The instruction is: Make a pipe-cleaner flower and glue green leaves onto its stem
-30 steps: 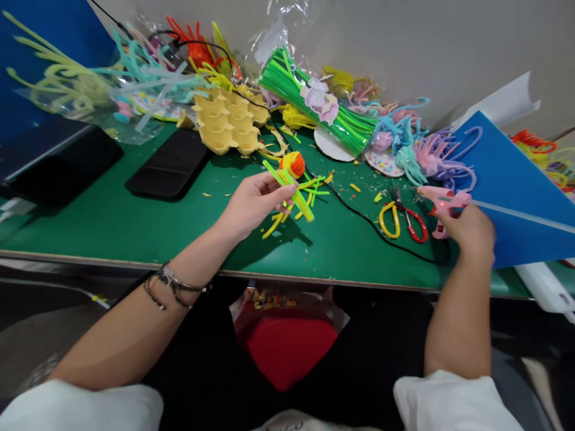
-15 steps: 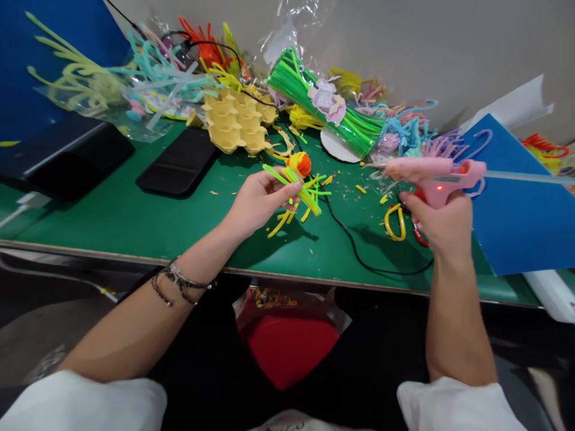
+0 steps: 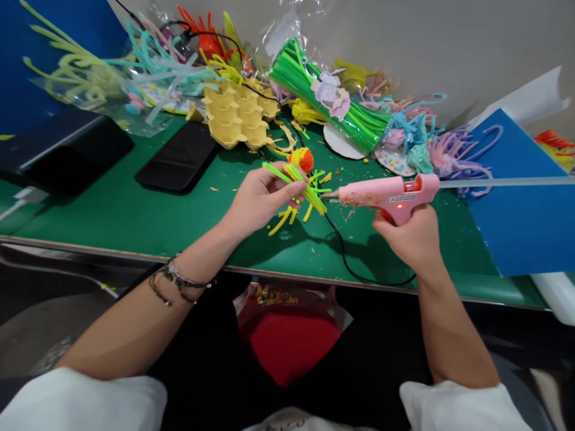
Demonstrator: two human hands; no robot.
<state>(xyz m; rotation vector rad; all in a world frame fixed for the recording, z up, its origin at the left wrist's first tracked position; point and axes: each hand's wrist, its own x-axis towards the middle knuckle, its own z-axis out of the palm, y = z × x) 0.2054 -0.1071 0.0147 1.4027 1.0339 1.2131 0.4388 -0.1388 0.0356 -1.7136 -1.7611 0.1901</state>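
My left hand (image 3: 258,200) is closed on a small bundle of green and yellow pipe cleaner pieces (image 3: 300,187), held above the green table (image 3: 112,212). My right hand (image 3: 409,236) grips a pink glue gun (image 3: 386,194) with its red light on. The gun lies level, its nozzle pointing left and almost touching the bundle's right end. A clear glue stick (image 3: 503,181) juts from the back of the gun. An orange and yellow pompom (image 3: 302,160) lies on the table just behind the bundle. The gun's black cord (image 3: 348,266) loops over the table's front edge.
A yellow egg tray (image 3: 236,117), a big pack of green pipe cleaners (image 3: 330,105), pastel pipe cleaner pieces (image 3: 422,140) and plastic bags crowd the back. A blue board (image 3: 516,209) leans at the right. Two black cases (image 3: 179,158) lie at the left. A red object (image 3: 291,344) sits below the table.
My right hand lifted the glue gun from the table at the right and swung it left until its nozzle reached the bundle. My left hand stayed nearly still.
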